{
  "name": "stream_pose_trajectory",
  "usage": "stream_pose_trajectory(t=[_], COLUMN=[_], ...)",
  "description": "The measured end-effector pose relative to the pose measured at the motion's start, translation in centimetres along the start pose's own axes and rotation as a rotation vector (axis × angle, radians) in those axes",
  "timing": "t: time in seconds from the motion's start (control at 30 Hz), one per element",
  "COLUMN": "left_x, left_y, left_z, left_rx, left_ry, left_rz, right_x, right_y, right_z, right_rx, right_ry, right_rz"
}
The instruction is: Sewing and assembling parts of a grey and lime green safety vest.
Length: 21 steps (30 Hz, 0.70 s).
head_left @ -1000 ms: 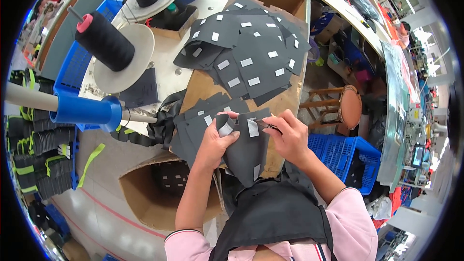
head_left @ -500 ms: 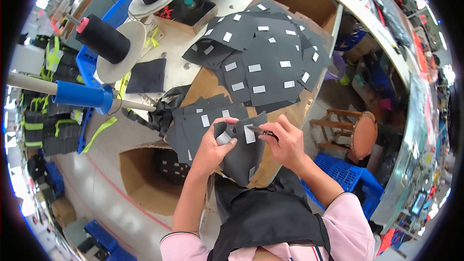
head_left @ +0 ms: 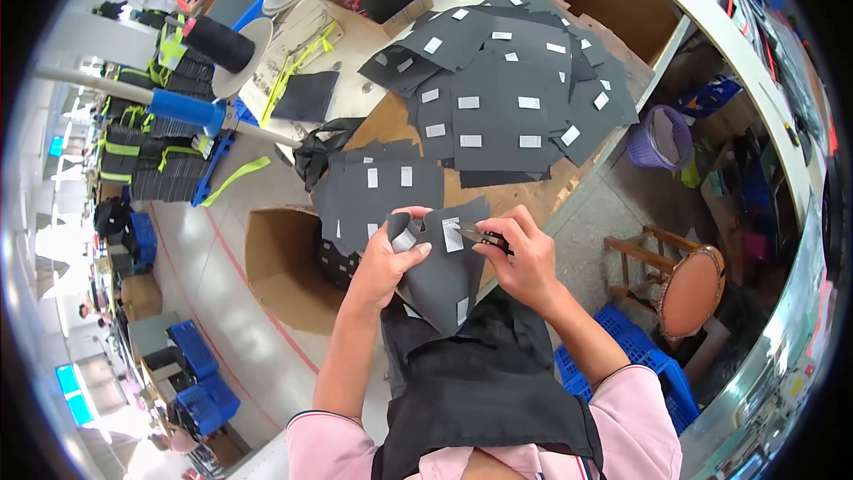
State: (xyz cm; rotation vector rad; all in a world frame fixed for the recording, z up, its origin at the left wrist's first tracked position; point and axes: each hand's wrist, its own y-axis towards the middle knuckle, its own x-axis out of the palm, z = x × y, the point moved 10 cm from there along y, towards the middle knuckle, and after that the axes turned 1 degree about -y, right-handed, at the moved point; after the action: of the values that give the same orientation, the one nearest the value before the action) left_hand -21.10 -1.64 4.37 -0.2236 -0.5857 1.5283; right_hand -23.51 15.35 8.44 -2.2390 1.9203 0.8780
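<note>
My left hand (head_left: pixel 382 268) is closed on a dark grey fabric piece (head_left: pixel 437 283), its thumb pressing a folded-over edge. White rectangular patches are on the piece, one of them a patch (head_left: pixel 452 236) near its upper right. In my right hand (head_left: pixel 528 260) are small dark thread snips (head_left: pixel 491 238), the fingers wrapped around them. Their tips point left and reach the right edge of that patch; whether they touch the cloth I cannot tell. Just beyond my left hand, more grey pieces (head_left: pixel 354 194) with white patches lie in a stack.
A larger pile of patched grey pieces (head_left: pixel 498 133) covers the far part of the brown board. Open cardboard box (head_left: pixel 280 258) at left, thread cones (head_left: pixel 216 43) far left. To the right stand a purple basket (head_left: pixel 659 138), a wooden stool (head_left: pixel 691 289) and a blue crate (head_left: pixel 622 347).
The whole view has shifted, bringing the purple basket and stool further into sight. The snips now show their blades more plainly beside the patch. Both hands keep their hold.
</note>
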Motion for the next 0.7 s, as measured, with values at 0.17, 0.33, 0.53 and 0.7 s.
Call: stream_pose_trajectory(t=[0.17,0.33,0.53,0.7], left_x=[0.4,-5.0,-15.3,-23.8], left_y=[-1.6,-1.3,3.9,7.5], left_z=[-0.3,0.5,-0.4,-2.5], left_rx=[0.024,0.098,0.139,0.185], left_ry=[0.012,0.106,0.073,0.955], left_rz=[0.04,0.193,0.204,0.55], right_x=[1.1,1.0,6.3,11.7], right_y=[0.0,-1.4,-4.7,-6.8], right_z=[-1.2,7.6,10.4,11.2], right_rx=[-0.107,0.373,0.716,0.793], right_ry=[-0.017,0.437,0.646,0.564], right_rz=[-0.118,0.108,-0.034,-0.159])
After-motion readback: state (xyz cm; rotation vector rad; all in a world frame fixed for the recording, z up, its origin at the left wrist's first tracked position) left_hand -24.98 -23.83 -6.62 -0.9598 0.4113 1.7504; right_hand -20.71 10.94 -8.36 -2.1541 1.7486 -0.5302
